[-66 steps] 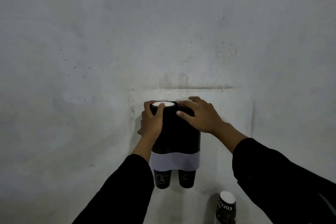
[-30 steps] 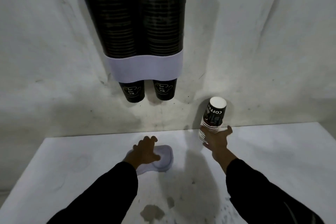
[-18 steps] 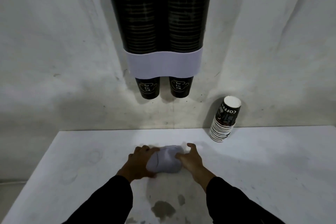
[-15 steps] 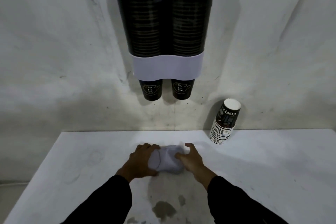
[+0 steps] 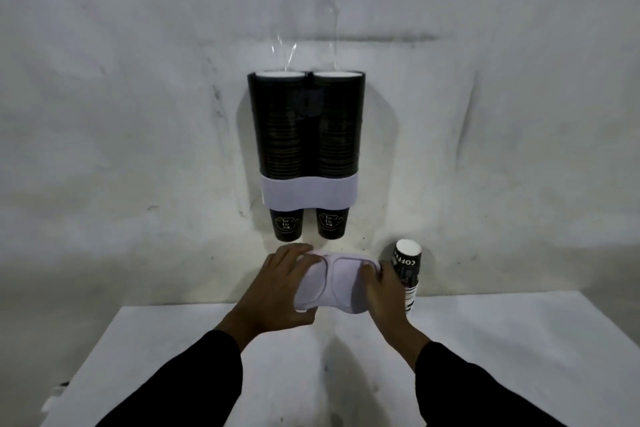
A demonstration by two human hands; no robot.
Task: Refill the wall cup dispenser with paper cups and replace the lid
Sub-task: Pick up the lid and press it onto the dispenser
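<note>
— Two tall columns of black paper cups are seen filling the wall-mounted cup dispenser, whose pale band wraps the lower part; one printed cup pokes out beneath each column. Is the refilling judged finished?

— It is judged so: white cup rims are visible at the very top of both tubes, and the top is uncovered. The step in hand is taken to be the lid.

— Where is the lid held?

— The pale lilac, double-lobed plastic lid is held in the air below the dispenser and above the white table, well short of the tube tops. It is gripped at both ends: the left hand is curled round its left lobe, with fingers across the top and the thumb tucked under, and the right hand is closed on its right edge in the same way. Neither hand is spread open.

— And the spare cups?

— A short nested stack of black paper cups with white lettering is left leaning by the wall, just beside the right hand; contact cannot be told.

— What is called for next?

— The lid is to be raised past the band to the top, its two lobes lined up over the two tubes, kept level, and pressed down evenly so both sides are seated.
</note>
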